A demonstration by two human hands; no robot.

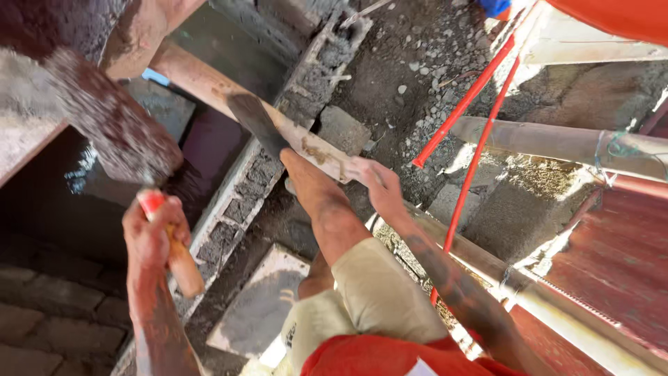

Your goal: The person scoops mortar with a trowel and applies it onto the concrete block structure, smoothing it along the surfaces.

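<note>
The left hand [149, 233] sits at lower left, closed around the handle of a trowel [115, 125] whose loaded blade extends up and left of it. To its right, a block wall [240, 202] runs diagonally from lower left to upper centre. A wooden beam [209, 83] crosses over the wall top. The right hand [376, 184] rests on the beam's right end, right of the wall. A mortar board [261, 303] lies below, between wall and leg [327, 209]. 2 rods [473, 139] slant at right.
</note>
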